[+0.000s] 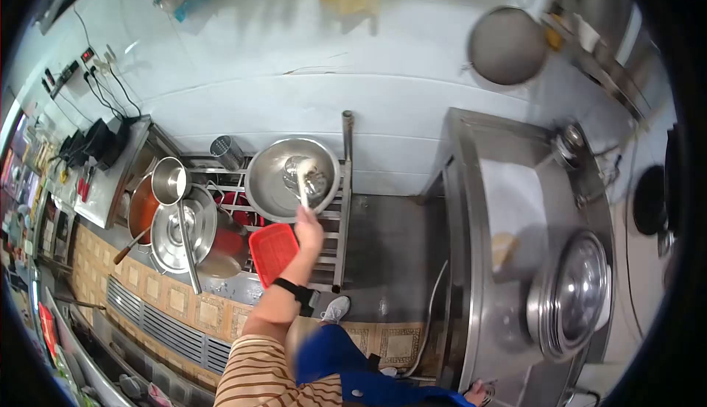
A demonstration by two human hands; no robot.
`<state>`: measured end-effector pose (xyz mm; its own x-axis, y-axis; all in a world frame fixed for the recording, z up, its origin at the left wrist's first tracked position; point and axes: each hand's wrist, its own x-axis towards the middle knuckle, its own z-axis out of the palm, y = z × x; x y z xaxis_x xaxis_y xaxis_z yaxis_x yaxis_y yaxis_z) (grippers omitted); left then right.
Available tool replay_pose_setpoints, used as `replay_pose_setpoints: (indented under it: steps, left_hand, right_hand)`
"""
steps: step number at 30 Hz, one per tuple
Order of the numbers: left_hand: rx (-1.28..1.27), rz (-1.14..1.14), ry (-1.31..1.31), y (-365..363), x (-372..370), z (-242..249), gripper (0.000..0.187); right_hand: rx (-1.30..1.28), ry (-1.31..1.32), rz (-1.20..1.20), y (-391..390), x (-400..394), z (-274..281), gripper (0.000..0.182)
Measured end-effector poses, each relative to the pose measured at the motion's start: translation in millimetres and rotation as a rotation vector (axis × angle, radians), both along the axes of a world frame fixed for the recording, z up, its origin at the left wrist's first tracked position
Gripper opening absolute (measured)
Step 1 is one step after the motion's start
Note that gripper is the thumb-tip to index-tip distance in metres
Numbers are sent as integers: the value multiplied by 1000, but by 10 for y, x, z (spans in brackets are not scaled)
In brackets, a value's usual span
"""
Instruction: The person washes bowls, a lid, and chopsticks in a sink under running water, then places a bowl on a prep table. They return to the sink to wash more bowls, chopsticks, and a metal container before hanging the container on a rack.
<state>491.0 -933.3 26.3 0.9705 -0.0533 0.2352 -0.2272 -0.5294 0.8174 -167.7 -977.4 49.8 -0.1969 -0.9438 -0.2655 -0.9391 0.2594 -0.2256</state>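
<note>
My left hand (pixel 308 229), with a dark band on the wrist, is closed around the lower end of a pale, long-handled utensil (pixel 301 186). Its far end overlaps a shiny, crumpled-looking patch inside a wide steel basin (pixel 264 182). The basin stands on a metal slatted rack (pixel 333 245). Just below the basin, beside my forearm, lies a red plastic basket (pixel 272 252). My right hand (pixel 477 393) is at the bottom edge of the view, by the front corner of the steel sink; its fingers are small and partly hidden.
Left of the rack stand a lidded steel pot (pixel 184 234), a long-handled steel ladle (pixel 187 249) and a pot of reddish liquid (pixel 140 212). A perforated steel cylinder (pixel 227 152) is behind them. Stacked steel bowls (pixel 571 296) rest on the sink (pixel 479 260) at right.
</note>
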Motion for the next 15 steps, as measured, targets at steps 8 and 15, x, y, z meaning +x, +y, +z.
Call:
replay_pose_setpoints:
  steps: [8,15]
  left_hand:
    - [365,173,215,344,2157,-1381,17]
    - [618,174,522,311,2429,-1868,27]
  right_hand:
    - [45,150,-293,7,558,235,56]
    - [-85,116,-65,-35,146,105,46]
